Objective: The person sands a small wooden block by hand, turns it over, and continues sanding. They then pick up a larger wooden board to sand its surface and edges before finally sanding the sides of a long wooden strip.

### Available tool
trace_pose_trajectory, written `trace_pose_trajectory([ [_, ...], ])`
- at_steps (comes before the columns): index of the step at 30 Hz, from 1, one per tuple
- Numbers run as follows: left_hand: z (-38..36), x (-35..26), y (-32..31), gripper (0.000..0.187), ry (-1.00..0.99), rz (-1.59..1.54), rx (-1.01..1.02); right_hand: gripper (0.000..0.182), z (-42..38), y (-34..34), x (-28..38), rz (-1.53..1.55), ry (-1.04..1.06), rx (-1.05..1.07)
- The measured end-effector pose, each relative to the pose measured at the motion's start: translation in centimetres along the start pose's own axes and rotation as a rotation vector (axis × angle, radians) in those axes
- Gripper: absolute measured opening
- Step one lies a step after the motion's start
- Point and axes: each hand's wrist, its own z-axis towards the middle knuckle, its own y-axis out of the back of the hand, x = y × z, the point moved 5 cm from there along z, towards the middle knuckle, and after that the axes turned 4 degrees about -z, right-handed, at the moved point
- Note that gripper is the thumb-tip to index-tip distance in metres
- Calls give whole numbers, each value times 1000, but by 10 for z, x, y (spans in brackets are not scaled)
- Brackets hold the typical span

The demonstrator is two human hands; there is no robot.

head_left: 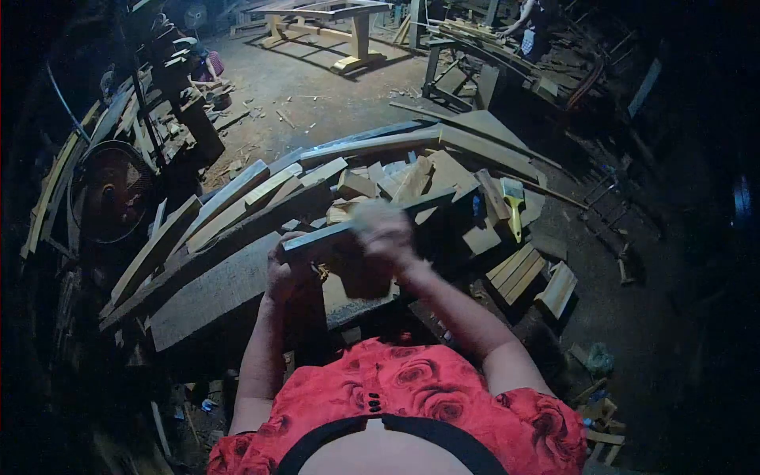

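Wood strip (pixel 360 223), stiff and probably light, sits clenched near its end in my left hand (pixel 286 265), right hand (pixel 385 231) blurred, grip unclear.

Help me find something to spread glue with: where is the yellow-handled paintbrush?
In the head view, the yellow-handled paintbrush lies on the pile of cut wooden blocks, to the right of the person's right hand, bristles pointing away.
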Motion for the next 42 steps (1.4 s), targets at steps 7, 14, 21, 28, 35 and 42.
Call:
trace_pose_trajectory([
  [7,-6,12,1,33,61,-121,-69,52,4,-16,102,80,217,170],
  [14,-2,-11,-7,31,20,28,-37,26,-59,55,-205,-410,-372,51],
  [21,2,-12,-9,33,94,51,-130,32,-58,68,-146,-205,-464,-230],
  [28,6,-23,-14,35,85,-93,-200,36,-56,23,-150,-298,-370,-86],
  [35,9,-8,0,45,95,-246,-24,38,-45,24,-152,-321,-422,30],
  [42,4,-14,-3,39,101,-211,-113,38,-46,10,-165,-236,-441,-145],
])
